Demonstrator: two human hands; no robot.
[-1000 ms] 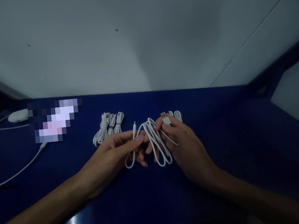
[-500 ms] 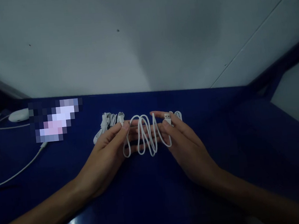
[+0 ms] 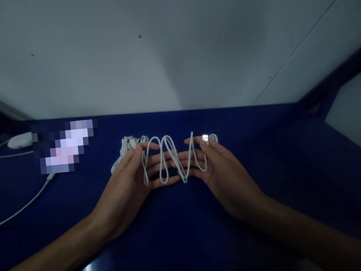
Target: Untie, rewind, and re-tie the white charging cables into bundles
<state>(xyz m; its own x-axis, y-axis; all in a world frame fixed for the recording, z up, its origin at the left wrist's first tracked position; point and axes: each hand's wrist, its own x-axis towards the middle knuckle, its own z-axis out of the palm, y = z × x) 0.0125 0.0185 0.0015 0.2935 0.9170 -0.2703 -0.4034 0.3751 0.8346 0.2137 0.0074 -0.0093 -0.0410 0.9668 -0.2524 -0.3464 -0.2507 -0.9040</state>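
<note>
A white USB cable (image 3: 171, 150) is stretched in loose zigzag loops between my two hands, lying over the outstretched fingers. My left hand (image 3: 128, 174) pinches the small plug end under its thumb, with the metal tip (image 3: 132, 139) pointing up. With thumb against forefinger, my right hand (image 3: 218, 161) grips the wider USB-A plug (image 3: 205, 138), whose metal end catches the light. The fingertips of both hands meet or overlap behind the loops. Past my left hand lies a pile of coiled white cables (image 3: 124, 147); another white coil (image 3: 213, 138) is partly hidden behind my right hand.
A blue table (image 3: 190, 232) spans the view, with a pale wall (image 3: 129, 72) at its back edge. At the left lie a blurred-out lit device (image 3: 69, 146) with a white cord (image 3: 25, 216), a white rounded object (image 3: 20, 140) and further cords.
My hands have drawn slightly apart, spreading the cable's loops wider. The left plug has shifted left, and the right plug has turned so its end shines. Both hands keep their hold.
</note>
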